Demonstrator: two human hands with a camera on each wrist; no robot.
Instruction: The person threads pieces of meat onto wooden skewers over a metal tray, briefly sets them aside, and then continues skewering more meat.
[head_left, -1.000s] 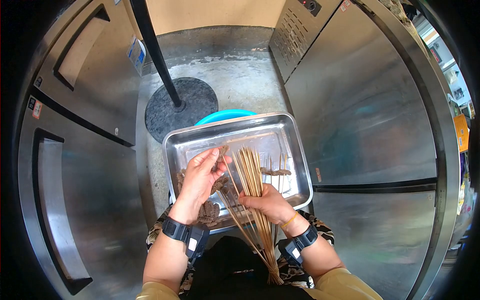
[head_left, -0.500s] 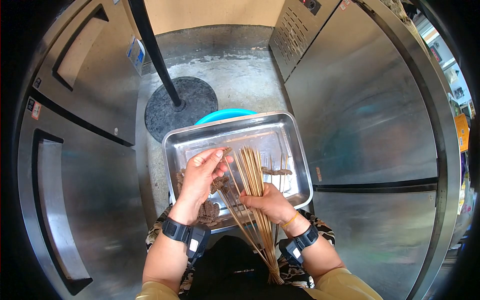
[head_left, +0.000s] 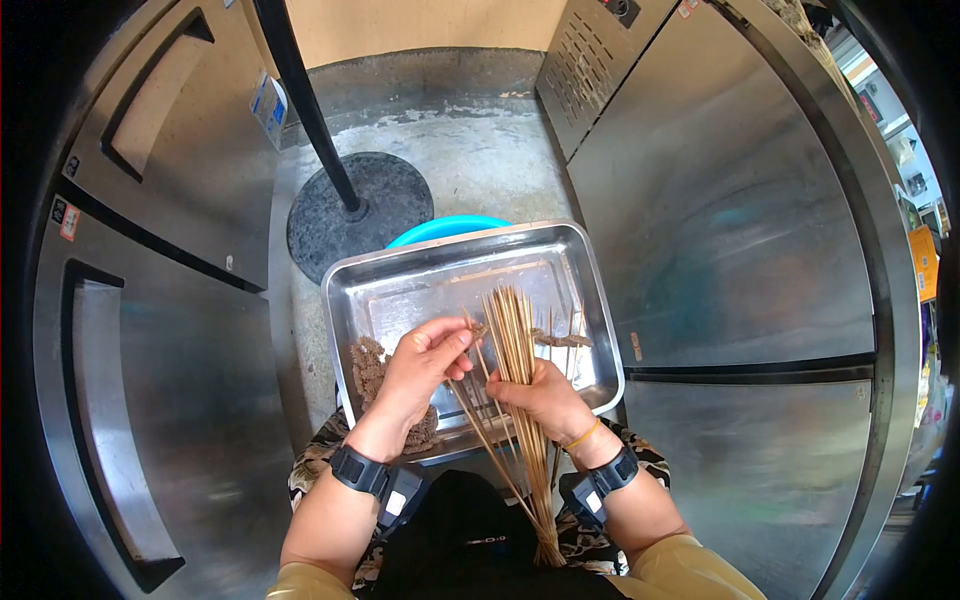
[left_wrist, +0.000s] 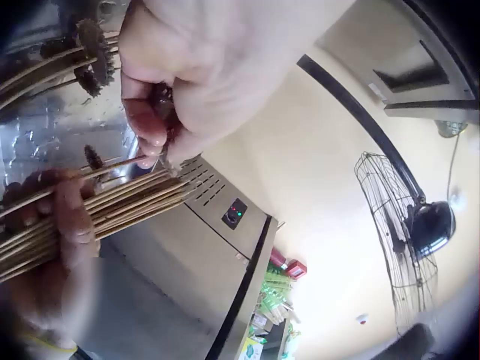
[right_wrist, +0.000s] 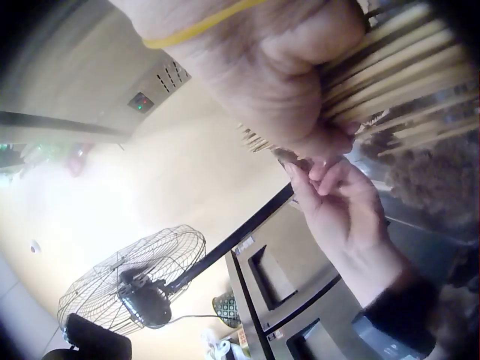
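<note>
Skewer bundle (head_left: 515, 350) above metal tray (head_left: 440, 285); fingers of right hand (head_left: 550, 400) curled round it; left hand (head_left: 413, 372) pinches brown piece (head_left: 480, 330) near skewer tip; best keep bundle steady, fingertips off points.

Fingers of the left hand (head_left: 412, 372) partly hide a lumpy brown piece (head_left: 479, 330); those of the right hand (head_left: 550, 402) cover thin tan wooden skewers (head_left: 513, 340) midway.

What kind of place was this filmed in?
Probably a commercial kitchen or food prep area: large steel refrigerator-like cabinets, a deep metal tray and a thick bundle of skewers.
</note>
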